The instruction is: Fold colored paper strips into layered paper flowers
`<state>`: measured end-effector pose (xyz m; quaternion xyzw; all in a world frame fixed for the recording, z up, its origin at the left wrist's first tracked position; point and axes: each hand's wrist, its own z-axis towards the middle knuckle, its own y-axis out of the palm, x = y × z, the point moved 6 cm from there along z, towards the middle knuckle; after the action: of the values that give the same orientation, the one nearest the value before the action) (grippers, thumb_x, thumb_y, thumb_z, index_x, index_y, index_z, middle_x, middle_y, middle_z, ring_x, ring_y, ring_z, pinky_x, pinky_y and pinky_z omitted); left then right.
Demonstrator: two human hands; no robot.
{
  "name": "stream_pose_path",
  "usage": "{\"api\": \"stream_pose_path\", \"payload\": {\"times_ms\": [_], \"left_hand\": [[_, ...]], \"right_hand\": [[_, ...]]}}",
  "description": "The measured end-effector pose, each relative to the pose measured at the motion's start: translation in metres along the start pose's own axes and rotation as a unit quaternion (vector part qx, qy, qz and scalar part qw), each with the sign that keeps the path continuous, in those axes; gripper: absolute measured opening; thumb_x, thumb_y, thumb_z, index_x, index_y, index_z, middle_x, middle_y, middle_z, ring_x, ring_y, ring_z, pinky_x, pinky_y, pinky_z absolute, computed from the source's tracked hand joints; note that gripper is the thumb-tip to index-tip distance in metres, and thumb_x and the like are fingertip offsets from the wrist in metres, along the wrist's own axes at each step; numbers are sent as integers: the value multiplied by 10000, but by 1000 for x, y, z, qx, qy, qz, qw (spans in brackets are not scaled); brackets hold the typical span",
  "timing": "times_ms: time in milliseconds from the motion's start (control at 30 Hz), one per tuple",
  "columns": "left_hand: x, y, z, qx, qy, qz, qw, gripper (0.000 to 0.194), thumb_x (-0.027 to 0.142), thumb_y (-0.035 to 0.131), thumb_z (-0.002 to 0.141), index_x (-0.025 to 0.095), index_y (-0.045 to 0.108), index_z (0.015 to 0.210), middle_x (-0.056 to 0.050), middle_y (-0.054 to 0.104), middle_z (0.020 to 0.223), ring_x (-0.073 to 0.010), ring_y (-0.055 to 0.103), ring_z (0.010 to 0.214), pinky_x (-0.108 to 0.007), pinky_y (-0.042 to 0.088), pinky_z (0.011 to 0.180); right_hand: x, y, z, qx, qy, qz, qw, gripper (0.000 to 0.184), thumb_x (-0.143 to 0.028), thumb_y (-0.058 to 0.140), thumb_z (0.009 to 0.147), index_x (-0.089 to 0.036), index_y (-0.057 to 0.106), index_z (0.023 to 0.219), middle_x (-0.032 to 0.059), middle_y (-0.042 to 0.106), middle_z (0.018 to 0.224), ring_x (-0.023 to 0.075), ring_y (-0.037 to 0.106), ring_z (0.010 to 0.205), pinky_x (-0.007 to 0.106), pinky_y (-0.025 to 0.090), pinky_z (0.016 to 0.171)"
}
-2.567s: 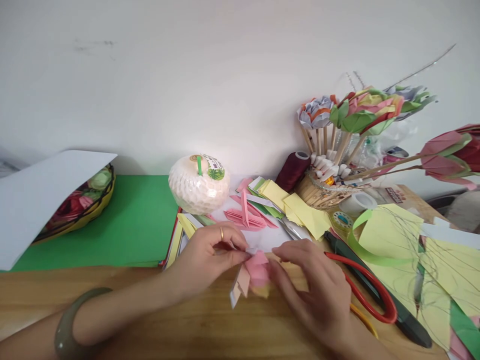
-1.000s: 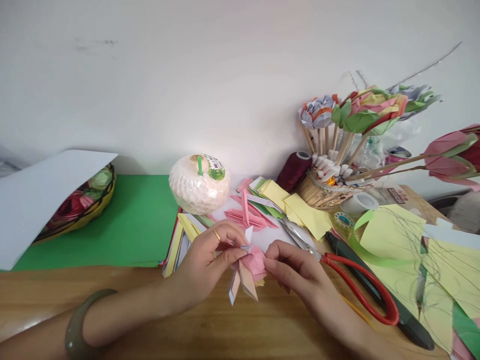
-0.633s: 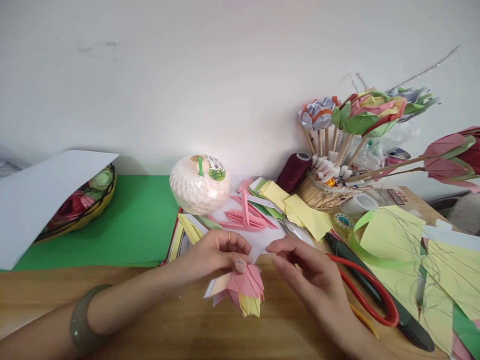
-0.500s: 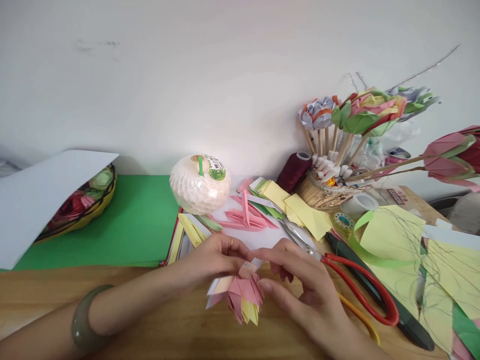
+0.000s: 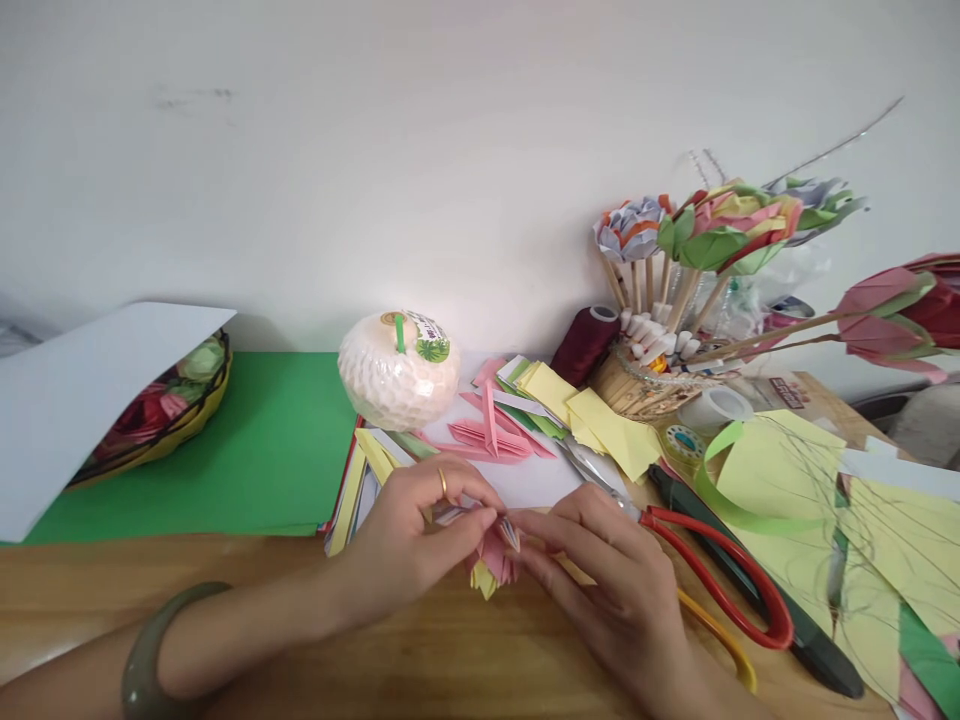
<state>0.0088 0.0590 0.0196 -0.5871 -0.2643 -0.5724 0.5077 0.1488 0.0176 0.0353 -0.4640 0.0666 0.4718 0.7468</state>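
One folded paper cluster, pink with yellow tips, is held above the table between two hands. Its petals overlap too much to count. The left hand pinches its top edge, thumb and forefinger nearly together on the paper; the right hand has its thumb and fingertips closed on a white-edged fold at the cluster's right side. The cluster hangs just below both sets of fingertips, which cover its upper part.

Just beside the right hand lies one pair of scissors with a red handle loop, overlapping one long dark tool. Beyond the hands are several pink folded strips, too jumbled to count, and one wrapped white round object. Farther right are one maroon spool and one woven holder with three flower heads above it. At far left, one white sheet partly covers one basket.
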Motion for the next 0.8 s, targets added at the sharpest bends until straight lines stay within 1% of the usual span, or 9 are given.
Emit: {"api": "stream_pose_path", "payload": {"times_ms": [67, 167, 267, 367, 433, 567, 667, 733, 800], "left_hand": [[9, 0, -3, 14, 91, 32, 995, 156, 84, 542, 772, 161, 677, 789, -45, 708, 748, -163, 625, 778, -303, 499, 745], [16, 1, -6, 47, 189, 68, 979, 195, 42, 562, 755, 159, 687, 850, -55, 729, 749, -167, 647, 765, -308, 532, 731], [21, 1, -8, 74, 258, 103, 958, 230, 20, 575, 745, 145, 685, 903, -67, 733, 736, -167, 655, 727, -297, 557, 681], [25, 2, -11, 90, 302, 141, 938, 259, 8, 580, 741, 133, 678, 946, -82, 738, 776, -172, 659, 740, -298, 567, 683], [25, 3, -14, 88, 304, 175, 932, 276, 13, 585, 740, 141, 673, 967, -91, 742, 842, -183, 660, 787, -314, 565, 720], [19, 7, -20, 56, 274, 238, 930, 341, 9, 578, 738, 147, 648, 1042, -114, 722, 977, -210, 637, 921, -335, 530, 823], [21, 9, -22, 35, 285, 245, 926, 338, 11, 566, 744, 140, 637, 1048, -114, 716, 974, -212, 619, 927, -338, 511, 833], [22, 6, -18, 31, 261, 212, 941, 274, 21, 553, 753, 146, 655, 974, -90, 713, 883, -188, 609, 840, -324, 506, 783], [18, 3, -9, 0, 178, 159, 971, 188, 46, 529, 766, 154, 672, 824, -54, 661, 761, -161, 582, 759, -302, 486, 732]], "right_hand": [[2, -2, 0, 19, -1, -18, 1000, 111, -132, 595, 823, -168, 659, 906, 23, 564, 642, 142, 519, 589, 250, 416, 510], [6, -4, 1, 42, 7, -31, 999, 90, -145, 623, 808, -158, 661, 888, 19, 570, 622, 140, 530, 577, 245, 420, 504], [9, -5, 2, 60, 11, -46, 997, 76, -166, 641, 797, -155, 672, 865, 13, 574, 604, 136, 539, 557, 243, 426, 500], [11, -6, 2, 72, 15, -61, 995, 52, -182, 650, 791, -152, 681, 819, 14, 579, 585, 136, 541, 540, 246, 425, 498], [12, -6, 2, 73, 24, -64, 995, 41, -189, 663, 780, -161, 680, 804, 12, 585, 588, 137, 542, 541, 247, 424, 501], [15, -5, 1, 61, 43, -72, 995, 38, -201, 681, 768, -168, 665, 776, 20, 599, 606, 145, 546, 570, 253, 425, 517], [16, -5, 1, 55, 54, -72, 994, 68, -212, 674, 775, -183, 639, 724, 22, 597, 618, 151, 538, 584, 265, 419, 532], [16, -3, 2, 42, 61, -54, 996, 99, -211, 657, 786, -191, 616, 699, 21, 581, 628, 155, 531, 599, 270, 413, 542], [16, 0, 4, 13, 71, -11, 997, 111, -195, 622, 810, -188, 594, 702, 24, 567, 664, 157, 531, 632, 268, 414, 560]]}}
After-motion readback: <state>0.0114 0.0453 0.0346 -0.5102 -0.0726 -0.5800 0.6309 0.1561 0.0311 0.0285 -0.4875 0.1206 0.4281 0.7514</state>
